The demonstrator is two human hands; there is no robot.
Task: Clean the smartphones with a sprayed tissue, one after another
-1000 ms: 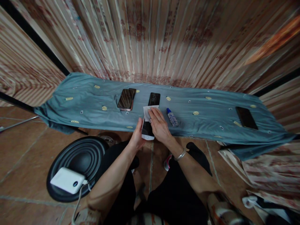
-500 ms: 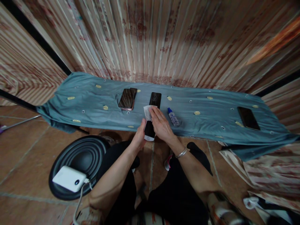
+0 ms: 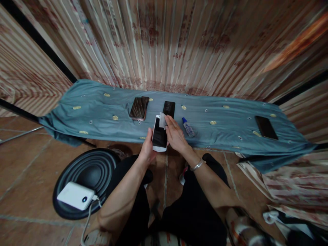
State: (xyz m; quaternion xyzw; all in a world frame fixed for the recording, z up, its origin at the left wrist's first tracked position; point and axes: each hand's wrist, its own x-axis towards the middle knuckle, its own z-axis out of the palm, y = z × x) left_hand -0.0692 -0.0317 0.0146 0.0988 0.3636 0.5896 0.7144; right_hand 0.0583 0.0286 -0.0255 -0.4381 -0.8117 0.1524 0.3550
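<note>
A white smartphone (image 3: 159, 138) with a dark screen is gripped along its left edge by my left hand (image 3: 147, 145). My right hand (image 3: 175, 133) presses a white wipe (image 3: 162, 120) against the upper right of the phone's screen. Just beyond the fingers lies a dark phone (image 3: 169, 108), its lower end partly covered from view. To the right of my right hand, a small clear bottle with a blue cap (image 3: 188, 128) rests on its side on the cloth.
The teal cloth (image 3: 102, 126) covers a long narrow surface. Stacked phones (image 3: 139, 108) lie left of centre, another dark phone (image 3: 266, 127) at far right. A white power bank (image 3: 76, 195) with a cable sits on a black round ribbed lid-like object (image 3: 64, 174). Curtains (image 3: 164, 44) hang behind.
My right hand and the wipe have shifted to the phone's right side, uncovering more of its screen. My left hand has moved slightly left with the phone.
</note>
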